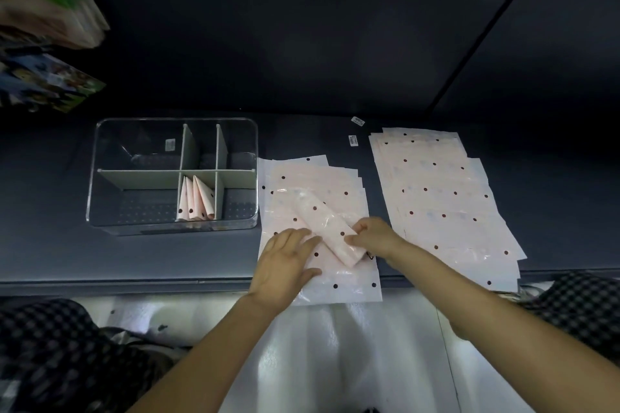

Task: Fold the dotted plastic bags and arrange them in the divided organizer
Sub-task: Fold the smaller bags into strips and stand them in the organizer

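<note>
Dark counter (134,255), hands on folded bag (330,228)

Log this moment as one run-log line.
step: folding | left hand: pressing flat bag stack | right hand: pinching pink dotted folded strip | clear divided organizer: four folded

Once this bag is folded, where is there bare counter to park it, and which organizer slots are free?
Bare counter lies in front of the organizer, left of the near stack. Only the front middle slot holds folded bags; the others look free. It is crowded from the near stack to the right stack, where both hands, left and right, work the half-folded bag.
</note>
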`<state>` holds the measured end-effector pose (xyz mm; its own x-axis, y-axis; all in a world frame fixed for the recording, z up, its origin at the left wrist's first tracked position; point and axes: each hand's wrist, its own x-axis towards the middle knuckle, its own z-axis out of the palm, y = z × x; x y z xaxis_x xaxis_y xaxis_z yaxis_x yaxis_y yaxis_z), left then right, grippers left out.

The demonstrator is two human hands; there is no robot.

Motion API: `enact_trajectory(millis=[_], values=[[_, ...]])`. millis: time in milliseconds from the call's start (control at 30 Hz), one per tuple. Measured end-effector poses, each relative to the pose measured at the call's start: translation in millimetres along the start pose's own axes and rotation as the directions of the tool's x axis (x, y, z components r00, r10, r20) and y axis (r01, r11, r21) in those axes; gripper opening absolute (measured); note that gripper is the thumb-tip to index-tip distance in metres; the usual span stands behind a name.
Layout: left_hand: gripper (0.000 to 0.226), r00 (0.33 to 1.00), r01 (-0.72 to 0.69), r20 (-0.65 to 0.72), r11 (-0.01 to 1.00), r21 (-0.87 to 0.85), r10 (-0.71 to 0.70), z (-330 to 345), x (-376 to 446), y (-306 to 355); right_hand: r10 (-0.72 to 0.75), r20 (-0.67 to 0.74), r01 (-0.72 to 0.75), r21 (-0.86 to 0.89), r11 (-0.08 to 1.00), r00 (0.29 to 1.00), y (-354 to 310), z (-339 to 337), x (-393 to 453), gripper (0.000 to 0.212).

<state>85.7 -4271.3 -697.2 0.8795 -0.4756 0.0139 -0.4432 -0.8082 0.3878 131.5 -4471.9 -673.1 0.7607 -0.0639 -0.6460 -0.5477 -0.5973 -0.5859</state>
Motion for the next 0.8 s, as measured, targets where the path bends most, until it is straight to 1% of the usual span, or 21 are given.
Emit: enact_trajectory(millis=[33, 67, 100, 167, 200, 267, 367, 400, 433, 467, 500, 533, 567, 600, 633, 667, 700, 733, 767, 800], values=[[0.055, 1.0, -0.015, -0.018, 1.0, -0.003, 0.015, 0, -1, 3, 0.062, 0.022, -0.065, 0.176, 0.982, 0.998, 6, 7, -7, 0.016], [0.056, 0.999, -0.03, -0.029, 1.0, -0.002, 0.03, 0, -3, 5, 0.117, 0.047, -0.126, 0.316, 0.94, 0.992, 11, 14, -15, 0.016], [0.058, 0.998, -0.043, -0.044, 0.999, 0.004, 0.043, 1, -4, 6, 0.165, 0.068, -0.178, 0.42, 0.89, 0.984, 16, 22, -21, 0.016], [0.058, 0.995, -0.069, -0.076, 0.997, 0.04, 0.072, 3, -6, 7, 0.244, 0.107, -0.261, 0.563, 0.784, 0.964, 22, 36, -30, 0.015], [0.056, 0.993, -0.082, -0.085, 0.995, 0.061, 0.087, 4, -7, 8, 0.267, 0.132, -0.292, 0.597, 0.747, 0.955, 23, 41, -34, 0.014], [0.048, 0.989, -0.106, -0.091, 0.991, 0.086, 0.114, 7, -9, 8, 0.292, 0.184, -0.342, 0.606, 0.718, 0.938, 23, 50, -40, 0.009], [0.036, 0.987, -0.128, -0.075, 0.981, 0.146, 0.14, 14, -12, 6, 0.293, 0.232, -0.374, 0.54, 0.754, 0.927, 25, 50, -47, 0.008], [0.034, 0.988, -0.12, -0.075, 0.981, 0.151, 0.133, 15, -13, 6, 0.276, 0.216, -0.349, 0.487, 0.801, 0.936, 27, 48, -47, 0.012], [0.033, 0.99, -0.107, -0.079, 0.984, 0.145, 0.119, 16, -14, 5, 0.242, 0.167, -0.29, 0.402, 0.868, 0.956, 29, 44, -47, 0.017], [0.032, 0.991, -0.087, -0.086, 0.988, 0.13, 0.099, 17, -14, 5, 0.185, 0.081, -0.2, 0.284, 0.938, 0.979, 31, 40, -46, 0.018], [0.032, 0.992, -0.063, -0.099, 0.992, 0.106, 0.073, 17, -15, 6, 0.093, -0.034, -0.088, 0.137, 0.987, 0.995, 36, 35, -44, 0.016], [0.03, 0.993, -0.037, -0.113, 0.997, 0.074, 0.045, 17, -15, 7, -0.041, -0.129, 0.038, -0.023, 0.999, 0.991, 40, 30, -42, 0.014], [0.03, 0.992, -0.014, -0.123, 0.999, 0.043, 0.019, 18, -15, 7, -0.198, -0.154, 0.169, -0.183, 0.968, 0.968, 44, 25, -40, 0.022], [0.029, 0.992, 0.002, -0.127, 1.0, 0.019, 0.001, 18, -15, 8, -0.344, -0.099, 0.298, -0.319, 0.9, 0.934, 47, 21, -37, 0.036], [0.029, 0.992, 0.01, -0.127, 1.0, 0.002, -0.01, 18, -15, 9, -0.447, 0.001, 0.408, -0.41, 0.816, 0.894, 49, 18, -34, 0.049], [0.029, 0.992, 0.015, -0.127, 1.0, -0.009, -0.016, 18, -15, 9, -0.502, 0.101, 0.488, -0.456, 0.744, 0.859, 49, 18, -31, 0.057], [0.028, 0.992, 0.018, -0.128, 1.0, -0.019, -0.02, 18, -15, 9, -0.528, 0.175, 0.542, -0.468, 0.698, 0.831, 49, 21, -29, 0.06], [0.026, 0.991, 0.022, -0.131, 0.999, -0.031, -0.025, 18, -15, 9, -0.54, 0.211, 0.57, -0.462, 0.679, 0.815, 49, 25, -25, 0.06], [0.022, 0.99, 0.027, -0.137, 0.998, -0.049, -0.033, 18, -15, 9, -0.555, 0.209, 0.583, -0.45, 0.676, 0.805, 50, 30, -22, 0.058], [0.018, 0.99, 0.036, -0.137, 0.997, -0.073, -0.046, 18, -15, 9, -0.58, 0.169, 0.587, -0.443, 0.678, 0.797, 50, 35, -18, 0.051]])
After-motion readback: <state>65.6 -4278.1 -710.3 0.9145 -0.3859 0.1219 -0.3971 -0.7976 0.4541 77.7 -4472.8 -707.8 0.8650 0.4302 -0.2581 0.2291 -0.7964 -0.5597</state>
